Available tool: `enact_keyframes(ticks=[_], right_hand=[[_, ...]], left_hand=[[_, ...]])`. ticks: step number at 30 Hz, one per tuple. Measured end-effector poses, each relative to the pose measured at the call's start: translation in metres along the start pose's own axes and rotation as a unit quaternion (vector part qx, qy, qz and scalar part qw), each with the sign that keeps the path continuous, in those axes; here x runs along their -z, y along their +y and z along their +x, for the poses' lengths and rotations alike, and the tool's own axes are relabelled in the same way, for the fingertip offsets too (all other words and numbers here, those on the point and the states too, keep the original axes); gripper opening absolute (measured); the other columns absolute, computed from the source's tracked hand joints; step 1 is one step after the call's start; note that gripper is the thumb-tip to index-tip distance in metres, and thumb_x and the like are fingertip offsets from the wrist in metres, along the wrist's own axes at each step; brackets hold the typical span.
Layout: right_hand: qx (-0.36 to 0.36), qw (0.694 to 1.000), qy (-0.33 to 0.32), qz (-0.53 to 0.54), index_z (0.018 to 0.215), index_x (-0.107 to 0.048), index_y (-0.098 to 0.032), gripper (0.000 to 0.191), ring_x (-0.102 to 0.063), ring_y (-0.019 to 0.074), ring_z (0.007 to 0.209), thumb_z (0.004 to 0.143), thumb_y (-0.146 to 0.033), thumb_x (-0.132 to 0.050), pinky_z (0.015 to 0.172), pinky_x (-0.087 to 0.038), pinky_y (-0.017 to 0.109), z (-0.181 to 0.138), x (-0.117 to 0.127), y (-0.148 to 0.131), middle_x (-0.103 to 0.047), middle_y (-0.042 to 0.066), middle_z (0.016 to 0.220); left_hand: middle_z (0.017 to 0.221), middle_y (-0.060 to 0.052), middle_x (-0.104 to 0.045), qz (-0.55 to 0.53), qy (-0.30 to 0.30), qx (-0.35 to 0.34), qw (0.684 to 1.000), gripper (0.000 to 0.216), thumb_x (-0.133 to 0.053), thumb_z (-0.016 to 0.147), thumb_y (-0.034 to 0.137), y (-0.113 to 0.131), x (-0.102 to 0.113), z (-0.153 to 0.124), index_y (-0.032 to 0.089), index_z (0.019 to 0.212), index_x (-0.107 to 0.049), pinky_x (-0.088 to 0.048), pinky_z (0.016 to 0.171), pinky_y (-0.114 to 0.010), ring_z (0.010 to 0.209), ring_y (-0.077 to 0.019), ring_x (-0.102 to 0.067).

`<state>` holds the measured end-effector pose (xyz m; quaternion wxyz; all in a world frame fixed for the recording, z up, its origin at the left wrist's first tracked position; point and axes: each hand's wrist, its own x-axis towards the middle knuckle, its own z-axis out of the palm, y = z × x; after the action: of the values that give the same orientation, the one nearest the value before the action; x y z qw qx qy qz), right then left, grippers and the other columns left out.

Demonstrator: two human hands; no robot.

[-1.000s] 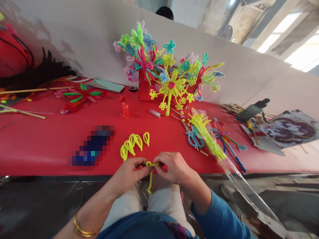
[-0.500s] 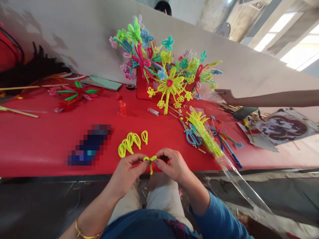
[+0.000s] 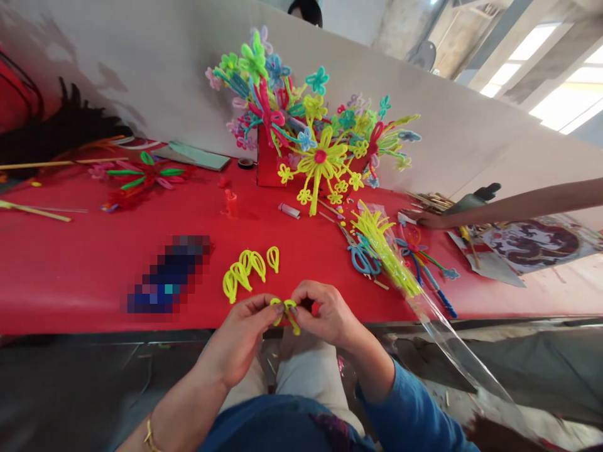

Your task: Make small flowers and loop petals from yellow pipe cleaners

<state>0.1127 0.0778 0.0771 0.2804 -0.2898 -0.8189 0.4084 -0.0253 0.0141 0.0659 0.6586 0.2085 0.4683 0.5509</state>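
Fingers of left hand (image 3: 242, 329) and right hand (image 3: 327, 314) pinch the yellow pipe cleaner (image 3: 288, 310), its long tail now folded short, like the loops (image 3: 247, 269) at 11 o'clock.

You pinched a fuzzy yellow pipe cleaner (image 3: 287, 309); red table cover (image 3: 70, 263) looked matt cloth, sleeve (image 3: 447, 342) glossy clear plastic.
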Motion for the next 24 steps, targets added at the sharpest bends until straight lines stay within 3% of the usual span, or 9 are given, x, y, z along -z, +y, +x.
enact_keyframes(ticks=[5, 10, 16, 24], right_hand=[[0.059, 0.998, -0.016, -0.022, 0.068, -0.057, -0.017, 0.011, -0.049, 0.0085, 0.058, 0.071, -0.012, -0.047, 0.057, -0.038, 0.018, 0.0, 0.004, 0.007, -0.054, -0.001, 0.063], [-0.023, 0.997, -0.067, -0.014, 0.082, -0.063, -0.016, 0.014, -0.047, 0.0076, 0.054, 0.076, -0.025, -0.054, 0.05, -0.035, 0.016, -0.004, 0.004, 0.011, -0.055, -0.002, 0.061], [-0.055, 0.995, -0.062, -0.057, 0.074, -0.062, -0.016, 0.013, -0.046, 0.0074, 0.053, 0.073, -0.013, -0.05, 0.05, -0.033, 0.016, -0.007, 0.004, 0.008, -0.056, -0.002, 0.06], [-0.056, 0.993, -0.064, -0.081, 0.068, -0.061, -0.016, 0.013, -0.044, 0.0062, 0.05, 0.067, -0.01, -0.049, 0.048, -0.031, 0.016, -0.007, 0.008, 0.003, -0.052, -0.004, 0.056]], left_hand=[[0.055, 0.003, -0.056, -0.02, -0.01, 0.049, 0.999, 0.013, -0.069, 0.059, 0.022, 0.001, 0.001, 0.001, 0.015, 0.054, -0.059, -0.04, 0.059, -0.02, 0.057, -0.0087, -0.051], [0.055, 0.004, -0.056, -0.005, 0.027, 0.014, 1.0, 0.011, -0.068, 0.057, 0.021, 0.005, 0.002, 0.003, 0.016, 0.056, -0.059, -0.038, 0.058, -0.02, 0.057, -0.0085, -0.049], [0.058, 0.004, -0.056, -0.005, 0.052, 0.004, 0.999, 0.011, -0.069, 0.057, 0.023, 0.003, 0.001, 0.005, 0.016, 0.061, -0.06, -0.038, 0.057, -0.02, 0.057, -0.0083, -0.048], [0.056, 0.004, -0.056, 0.152, 0.01, -0.013, 0.988, 0.009, -0.069, 0.056, 0.023, 0.015, 0.005, 0.005, 0.017, 0.059, -0.064, -0.037, 0.055, -0.02, 0.055, -0.0084, -0.047]])
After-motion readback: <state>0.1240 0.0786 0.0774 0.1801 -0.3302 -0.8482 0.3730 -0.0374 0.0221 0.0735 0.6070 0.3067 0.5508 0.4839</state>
